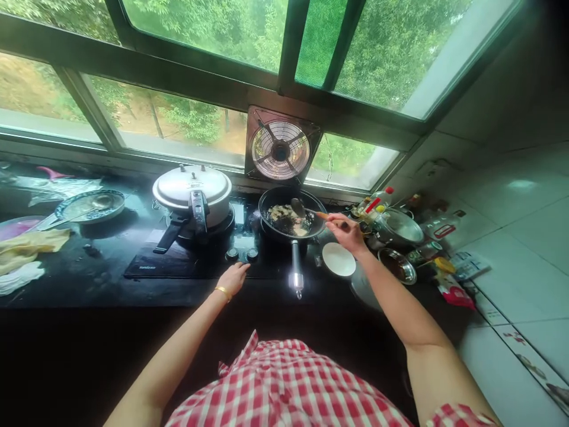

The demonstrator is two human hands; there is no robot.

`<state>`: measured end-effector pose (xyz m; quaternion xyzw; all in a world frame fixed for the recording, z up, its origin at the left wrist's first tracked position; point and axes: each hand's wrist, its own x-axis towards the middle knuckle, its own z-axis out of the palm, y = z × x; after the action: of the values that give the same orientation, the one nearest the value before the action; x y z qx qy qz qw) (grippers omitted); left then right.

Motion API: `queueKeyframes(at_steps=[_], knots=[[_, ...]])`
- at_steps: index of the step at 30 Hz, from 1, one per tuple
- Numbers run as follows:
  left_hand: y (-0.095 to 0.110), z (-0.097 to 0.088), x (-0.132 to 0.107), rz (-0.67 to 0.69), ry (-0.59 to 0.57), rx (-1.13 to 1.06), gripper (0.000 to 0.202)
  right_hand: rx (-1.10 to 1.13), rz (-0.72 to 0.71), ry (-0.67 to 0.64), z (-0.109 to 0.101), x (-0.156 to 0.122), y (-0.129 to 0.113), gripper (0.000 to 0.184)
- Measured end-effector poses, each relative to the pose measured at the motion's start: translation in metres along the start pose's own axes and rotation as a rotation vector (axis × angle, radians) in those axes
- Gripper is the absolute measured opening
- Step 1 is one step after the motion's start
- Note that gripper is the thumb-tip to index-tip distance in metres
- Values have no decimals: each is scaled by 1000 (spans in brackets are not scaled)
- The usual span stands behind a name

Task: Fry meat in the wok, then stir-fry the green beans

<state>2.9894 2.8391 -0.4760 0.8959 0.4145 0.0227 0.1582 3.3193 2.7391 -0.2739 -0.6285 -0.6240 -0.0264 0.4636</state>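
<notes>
With the fingers of my right hand (347, 234) wrapping around its wooden handle, I am holding a ladle (298, 207), whose head is lying over or on the pale food (281, 212) in the frying pan (288, 196); the pan is sitting at the right side of the cooktop (153, 261), below a window fan (281, 151). The fingers of my left hand (233, 279) are curling close together just in front of the right knob (252, 255); whether they are touching it, I cannot tell. Principal hazards: neither hand is steadying the pan handle (297, 270), which is jutting toward me past the cooktop's front edge, so a hard push of the ladle could be swivelling the pan, and a forearm catching the handle could be tipping it. Some pieces are lying close to the near rim, where a quick flick could be sending them over, perhaps toward the white bowl (338, 259) standing nearby on the counter (89, 284). A careless brush of my left fingers could be turning the knob, and excess heat could be scorching the food.
</notes>
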Motion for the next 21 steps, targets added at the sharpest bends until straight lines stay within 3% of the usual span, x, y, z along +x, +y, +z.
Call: queueKeyframes(at_steps=[4, 9, 15, 21], knots=[[0, -12, 46, -12, -37, 31, 51, -76, 52, 117, -25, 5, 10, 18], [1, -16, 89, -51, -146, 80, 53, -65, 91, 107, -56, -2, 16, 18], [-5, -14, 108, -13, -216, 93, 45, 96, 143, -51, -71, -12, 0, 17], [5, -9, 109, -118, -185, 75, 37, 61, 117, -102, -53, -8, 17, 15]])
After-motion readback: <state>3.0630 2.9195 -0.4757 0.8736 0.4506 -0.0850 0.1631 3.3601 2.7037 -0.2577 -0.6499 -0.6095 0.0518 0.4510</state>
